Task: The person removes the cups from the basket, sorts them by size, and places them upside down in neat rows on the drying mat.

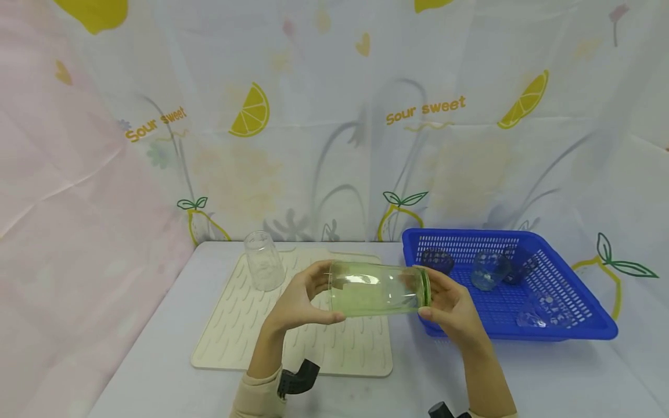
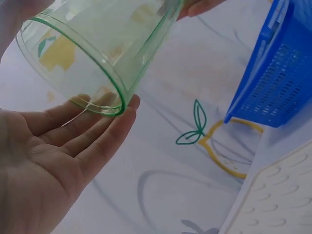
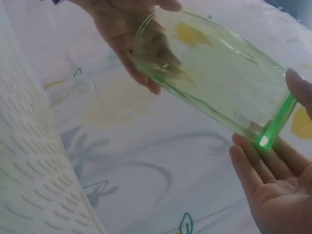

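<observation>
A clear green drinking glass (image 1: 378, 288) lies sideways in the air between both hands, above the right part of the drying mat. My left hand (image 1: 302, 296) holds its open rim, thumb in front and fingers behind, as the left wrist view shows with the green glass (image 2: 122, 53). The thick base is pinched by my right hand (image 1: 450, 302) between thumb and fingers; in the right wrist view that hand (image 3: 282, 180) has its fingertips against the base. Behind my left hand, a clear glass (image 1: 263, 262) stands on the cream drying mat (image 1: 225, 342).
To the right sits a blue plastic basket (image 1: 590, 296). Inside are a dark glass (image 1: 438, 261), a clear bluish glass (image 1: 487, 271), another dark glass (image 1: 521, 265) and a clear glass (image 1: 543, 313) near the front. A lemon-printed cloth (image 1: 324, 145) hangs behind the white table (image 1: 151, 342).
</observation>
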A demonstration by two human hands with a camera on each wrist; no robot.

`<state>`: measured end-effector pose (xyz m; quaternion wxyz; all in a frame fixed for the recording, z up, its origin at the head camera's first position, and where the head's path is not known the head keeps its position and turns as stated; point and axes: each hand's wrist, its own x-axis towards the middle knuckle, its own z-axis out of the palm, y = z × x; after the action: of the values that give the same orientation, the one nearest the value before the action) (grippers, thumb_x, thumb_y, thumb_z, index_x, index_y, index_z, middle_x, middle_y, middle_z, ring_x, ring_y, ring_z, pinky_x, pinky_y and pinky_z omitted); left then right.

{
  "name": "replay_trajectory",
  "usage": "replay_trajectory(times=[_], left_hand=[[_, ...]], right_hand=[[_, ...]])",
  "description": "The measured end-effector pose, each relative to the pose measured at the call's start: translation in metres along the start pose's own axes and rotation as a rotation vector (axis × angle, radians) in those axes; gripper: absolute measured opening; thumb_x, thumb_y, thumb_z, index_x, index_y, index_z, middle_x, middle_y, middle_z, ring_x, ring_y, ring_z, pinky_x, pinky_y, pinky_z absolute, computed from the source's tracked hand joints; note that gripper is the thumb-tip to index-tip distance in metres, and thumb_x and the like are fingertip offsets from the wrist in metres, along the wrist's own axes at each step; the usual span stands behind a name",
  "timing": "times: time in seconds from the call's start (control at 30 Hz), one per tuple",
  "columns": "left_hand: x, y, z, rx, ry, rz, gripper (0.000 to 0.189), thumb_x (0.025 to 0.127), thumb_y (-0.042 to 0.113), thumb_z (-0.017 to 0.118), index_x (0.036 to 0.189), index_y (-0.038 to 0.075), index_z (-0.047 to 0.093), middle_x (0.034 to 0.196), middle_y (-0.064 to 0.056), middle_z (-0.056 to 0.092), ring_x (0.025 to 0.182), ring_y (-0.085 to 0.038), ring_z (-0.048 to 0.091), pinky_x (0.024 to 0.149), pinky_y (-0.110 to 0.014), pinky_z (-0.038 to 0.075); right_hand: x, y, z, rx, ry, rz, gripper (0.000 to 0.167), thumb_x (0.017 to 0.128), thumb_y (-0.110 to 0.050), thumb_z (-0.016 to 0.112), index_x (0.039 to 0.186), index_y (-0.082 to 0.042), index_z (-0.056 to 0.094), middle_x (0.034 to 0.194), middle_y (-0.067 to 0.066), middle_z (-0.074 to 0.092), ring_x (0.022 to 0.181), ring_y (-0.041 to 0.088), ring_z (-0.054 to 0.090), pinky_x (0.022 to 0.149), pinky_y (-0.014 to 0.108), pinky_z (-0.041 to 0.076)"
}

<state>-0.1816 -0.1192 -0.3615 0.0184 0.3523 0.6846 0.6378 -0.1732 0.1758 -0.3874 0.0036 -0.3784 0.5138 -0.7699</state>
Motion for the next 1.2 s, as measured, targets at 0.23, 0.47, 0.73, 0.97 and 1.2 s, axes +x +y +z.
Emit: replay_trajectory(times=[0.23,0.47,0.73,0.97,1.2], left_hand=[[0.001,-0.006,0.007,0.049,-0.020,-0.043,0.076,0.065,-0.001,0.081,0.131,-0.002,0.043,0.126,-0.018,0.054,0.116,-0.027,0.056,0.104,-0.032,0.043],[0.000,-0.014,0.017,0.102,-0.038,-0.118,0.074,0.062,0.008,0.084,0.126,0.000,0.048,0.122,-0.012,0.058,0.111,-0.022,0.058,0.101,-0.030,0.045],[0.001,-0.019,0.032,0.177,-0.058,-0.133,0.069,0.060,0.017,0.085,0.120,0.001,0.053,0.108,-0.007,0.065,0.098,-0.016,0.062,0.088,-0.030,0.052],[0.004,-0.025,0.040,0.240,-0.033,-0.104,0.064,0.058,0.021,0.085,0.112,0.003,0.057,0.100,-0.004,0.066,0.091,-0.012,0.060,0.081,-0.028,0.052],[0.006,-0.027,0.047,0.262,-0.010,-0.109,0.063,0.057,0.024,0.086,0.111,0.005,0.057,0.096,-0.001,0.065,0.084,-0.011,0.059,0.073,-0.026,0.054]], right_hand=[[0.003,-0.009,-0.004,-0.031,-0.011,-0.041,0.057,0.086,0.009,0.061,0.139,0.003,0.041,0.136,0.006,0.053,0.125,0.017,0.050,0.099,0.027,0.047],[0.011,-0.015,0.001,-0.029,0.018,-0.050,0.054,0.087,0.006,0.062,0.138,0.003,0.043,0.136,0.007,0.053,0.125,0.019,0.051,0.102,0.027,0.044],[0.029,-0.015,0.014,-0.077,0.070,-0.066,0.049,0.087,-0.008,0.067,0.133,-0.001,0.051,0.130,0.006,0.057,0.120,0.019,0.053,0.097,0.024,0.048],[0.039,-0.013,0.024,-0.172,0.081,-0.103,0.054,0.082,-0.017,0.074,0.130,-0.003,0.053,0.124,0.002,0.062,0.112,0.016,0.057,0.093,0.024,0.050],[0.043,-0.017,0.033,-0.315,0.080,-0.097,0.055,0.079,-0.012,0.076,0.128,0.001,0.053,0.115,-0.003,0.063,0.103,0.011,0.061,0.082,0.024,0.055]])
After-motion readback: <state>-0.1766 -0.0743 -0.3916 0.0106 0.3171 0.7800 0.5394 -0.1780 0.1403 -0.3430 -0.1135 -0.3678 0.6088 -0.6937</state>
